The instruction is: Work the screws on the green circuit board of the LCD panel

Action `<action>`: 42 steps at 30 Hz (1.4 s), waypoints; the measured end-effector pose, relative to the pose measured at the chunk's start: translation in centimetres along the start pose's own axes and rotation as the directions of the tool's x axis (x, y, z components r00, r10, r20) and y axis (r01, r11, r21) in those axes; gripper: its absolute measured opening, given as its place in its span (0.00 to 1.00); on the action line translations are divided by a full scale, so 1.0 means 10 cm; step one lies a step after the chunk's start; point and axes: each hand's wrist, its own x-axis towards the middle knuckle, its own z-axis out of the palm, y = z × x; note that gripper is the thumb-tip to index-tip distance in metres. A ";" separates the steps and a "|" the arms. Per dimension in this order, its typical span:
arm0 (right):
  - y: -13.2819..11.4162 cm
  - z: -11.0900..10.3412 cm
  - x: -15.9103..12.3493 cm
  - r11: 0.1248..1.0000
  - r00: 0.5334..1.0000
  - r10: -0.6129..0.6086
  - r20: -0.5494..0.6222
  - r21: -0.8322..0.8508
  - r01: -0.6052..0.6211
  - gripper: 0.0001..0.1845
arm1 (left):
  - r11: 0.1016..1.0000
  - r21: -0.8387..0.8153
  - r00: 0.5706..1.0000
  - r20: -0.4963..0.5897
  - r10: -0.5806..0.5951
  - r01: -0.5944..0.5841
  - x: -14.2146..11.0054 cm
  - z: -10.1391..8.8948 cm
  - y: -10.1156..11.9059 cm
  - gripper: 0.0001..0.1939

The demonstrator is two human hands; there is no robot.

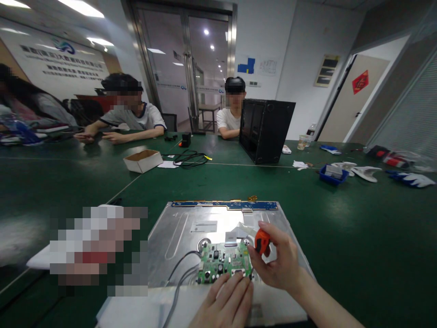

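A silver metal panel (177, 228), the back of a display, lies flat on the green table in front of me. A small green circuit board (223, 263) sits on its near part, with grey cables (180, 273) running off to the left. My right hand (278, 264) is closed round an orange-handled screwdriver (262, 242), held upright at the board's right edge. My left hand (227, 303) lies flat with fingers stretched out, its fingertips touching the board's near edge. A blue strip (225, 205) runs along the panel's far edge.
A black computer case (266, 130) stands at the back. A white cardboard box (143, 160) and black cables (187, 158) lie mid-left. A blue tray (332, 175) and white gloves (365, 172) are at right. Two people sit across the table. A blurred patch covers the near left.
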 end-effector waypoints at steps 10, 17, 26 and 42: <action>0.00 -0.05 -0.02 0.999 0.999 -0.002 0.032 0.052 0.001 0.29 | 1.000 0.009 1.000 0.026 0.006 -0.006 -0.03 0.01 0.00 0.15; 0.01 -0.04 -0.02 0.999 1.000 0.005 0.028 0.033 -0.006 0.29 | 1.000 0.011 0.999 0.035 0.000 -0.001 -0.05 0.03 0.02 0.13; 0.01 -0.04 -0.01 0.999 0.999 0.008 0.034 0.042 -0.009 0.29 | 0.999 0.036 0.999 0.037 0.020 -0.021 -0.06 0.04 -0.01 0.16; 0.01 -0.01 -0.02 1.000 1.000 -0.012 -0.018 -0.015 0.012 0.27 | 1.000 0.014 1.000 0.028 0.008 -0.008 -0.05 0.02 -0.01 0.17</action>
